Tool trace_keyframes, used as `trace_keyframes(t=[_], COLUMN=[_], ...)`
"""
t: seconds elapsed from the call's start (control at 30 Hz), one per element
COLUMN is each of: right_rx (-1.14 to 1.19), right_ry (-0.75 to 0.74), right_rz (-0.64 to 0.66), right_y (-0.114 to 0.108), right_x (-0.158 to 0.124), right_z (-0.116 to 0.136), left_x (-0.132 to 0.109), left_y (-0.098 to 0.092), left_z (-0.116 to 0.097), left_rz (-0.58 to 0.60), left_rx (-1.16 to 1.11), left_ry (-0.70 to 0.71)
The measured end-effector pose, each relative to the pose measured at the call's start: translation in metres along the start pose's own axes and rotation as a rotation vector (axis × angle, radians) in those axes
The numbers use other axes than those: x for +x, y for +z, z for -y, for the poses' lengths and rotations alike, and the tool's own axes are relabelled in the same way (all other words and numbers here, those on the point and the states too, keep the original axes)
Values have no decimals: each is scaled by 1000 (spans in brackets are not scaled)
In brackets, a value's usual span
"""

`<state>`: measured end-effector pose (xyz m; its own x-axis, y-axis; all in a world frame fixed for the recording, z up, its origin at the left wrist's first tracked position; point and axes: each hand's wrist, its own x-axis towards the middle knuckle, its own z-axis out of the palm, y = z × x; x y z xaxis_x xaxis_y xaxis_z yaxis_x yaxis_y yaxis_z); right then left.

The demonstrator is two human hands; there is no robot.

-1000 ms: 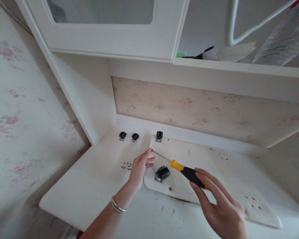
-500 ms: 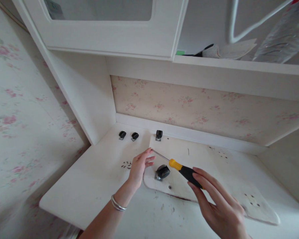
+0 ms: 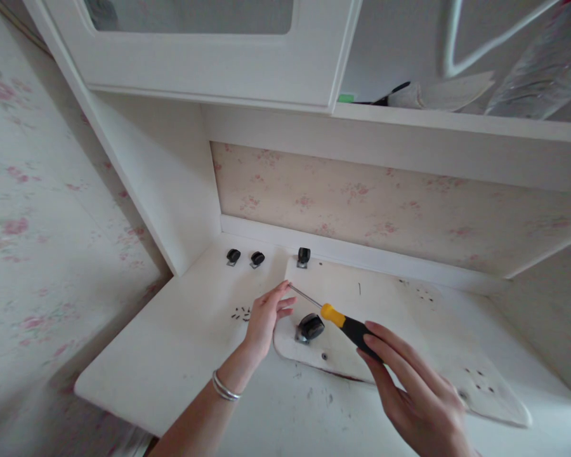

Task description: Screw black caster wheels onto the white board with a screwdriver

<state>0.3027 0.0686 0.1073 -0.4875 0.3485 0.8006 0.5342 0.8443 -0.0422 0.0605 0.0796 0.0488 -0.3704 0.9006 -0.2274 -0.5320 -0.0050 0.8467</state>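
Note:
My right hand point(image 3: 416, 393) grips the black and yellow handle of a screwdriver point(image 3: 342, 322), whose thin metal shaft points up and left. My left hand point(image 3: 265, 317) pinches the shaft's tip between thumb and fingers; whether a screw sits there I cannot make out. Just below the shaft a black caster wheel point(image 3: 310, 327) stands on a white board point(image 3: 390, 317) that lies flat on the white desk point(image 3: 171, 349). A silver bracelet circles my left wrist.
Three more black casters point(image 3: 233, 256) point(image 3: 257, 258) point(image 3: 304, 256) stand along the back of the desk. Several small dark screws point(image 3: 241, 313) lie left of my left hand. Above hang a white cabinet door point(image 3: 204, 51) and a shelf point(image 3: 457, 120) with papers and plastic.
The view has shifted slightly; both hands and the screwdriver have drifted a little up and left in the picture. Their grip and pose stay the same.

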Motion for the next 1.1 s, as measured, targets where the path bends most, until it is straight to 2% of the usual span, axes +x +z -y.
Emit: trace_keyframes(t=[0.13, 0.43, 0.67, 0.87, 1.1], right_rx=[16, -10, 47, 55, -28], right_ry=[-60, -73, -82, -90, -18], right_rz=[33, 32, 81, 62, -13], right_y=[-1, -7, -9, -12, -17], right_x=[-4, -4, -6, -6, -6], right_z=[-2, 0, -1, 1, 3], left_x=[-1, -1, -2, -2, 0], left_y=[-2, -5, -4, -4, -4], left_z=[1, 6, 5, 6, 6], left_rz=[-4, 5, 12, 26, 1], left_rx=[6, 2, 36, 23, -84], left_ry=[3, 19, 33, 24, -4])
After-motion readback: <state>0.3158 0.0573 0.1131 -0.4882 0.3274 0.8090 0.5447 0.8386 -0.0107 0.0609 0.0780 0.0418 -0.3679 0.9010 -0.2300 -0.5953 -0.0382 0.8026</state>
